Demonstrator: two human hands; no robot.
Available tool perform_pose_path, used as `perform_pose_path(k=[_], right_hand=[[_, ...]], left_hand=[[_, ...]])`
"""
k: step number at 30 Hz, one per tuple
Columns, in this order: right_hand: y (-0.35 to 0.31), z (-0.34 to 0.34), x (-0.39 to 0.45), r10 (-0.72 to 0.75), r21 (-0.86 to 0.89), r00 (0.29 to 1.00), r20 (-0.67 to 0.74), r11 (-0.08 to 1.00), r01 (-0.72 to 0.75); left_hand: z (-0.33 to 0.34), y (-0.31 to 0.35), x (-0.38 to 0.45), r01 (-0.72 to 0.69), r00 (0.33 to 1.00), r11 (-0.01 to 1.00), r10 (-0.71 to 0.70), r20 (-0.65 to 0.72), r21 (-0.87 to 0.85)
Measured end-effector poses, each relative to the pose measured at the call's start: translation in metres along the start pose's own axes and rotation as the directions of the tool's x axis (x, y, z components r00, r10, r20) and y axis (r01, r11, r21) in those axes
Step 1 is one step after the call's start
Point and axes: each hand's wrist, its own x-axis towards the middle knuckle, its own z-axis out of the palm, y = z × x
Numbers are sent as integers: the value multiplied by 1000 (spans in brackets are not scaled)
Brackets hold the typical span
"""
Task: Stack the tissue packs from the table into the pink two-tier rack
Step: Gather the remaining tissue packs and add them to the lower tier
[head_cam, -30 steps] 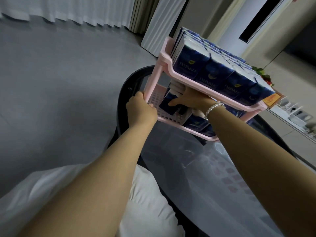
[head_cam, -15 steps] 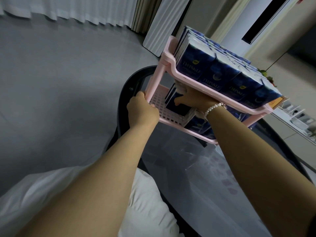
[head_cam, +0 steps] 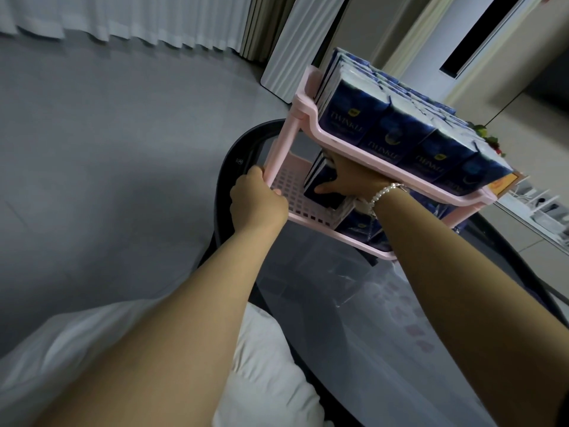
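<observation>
The pink two-tier rack (head_cam: 369, 157) stands on a dark glass table (head_cam: 354, 318). Its upper tier is packed with several dark blue tissue packs (head_cam: 397, 131) standing upright. My left hand (head_cam: 257, 201) grips the rack's front left leg near the lower tier. My right hand (head_cam: 351, 180) reaches into the lower tier and holds a blue tissue pack (head_cam: 321, 188) there, thumb on its front face and fingers hidden behind. More blue packs (head_cam: 358, 223) lie further right on the lower tier, partly hidden by my forearm.
The table's dark curved rim (head_cam: 228, 167) runs just left of the rack, with grey floor (head_cam: 107, 149) beyond. A white pillow or cloth (head_cam: 268, 380) lies near me. A tall white appliance (head_cam: 295, 41) and curtains stand at the back.
My right hand has pushed the pack a little deeper and leftward into the lower tier. The left hand keeps its grip on the leg.
</observation>
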Motion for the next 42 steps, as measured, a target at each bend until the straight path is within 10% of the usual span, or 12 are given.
perform_pose_path(k=[8,20,34,42], right_hand=[[-5,-1,-3,-79,-387,995,-59,921,50],[-6,1,-16,-113,4,993,-47,994,113],[-2,1,-63,-160,-41,957,-242,987,154],[-1,14,-139,-137,51,912,-387,984,169]], left_hand=[[2,-1,0,-31,1000,999,31,-2,44],[7,-6,5,-57,998,996,58,-15,73],[1,-4,-15,-45,996,998,47,-78,38],[-8,-3,-59,-92,978,990,71,195,105]])
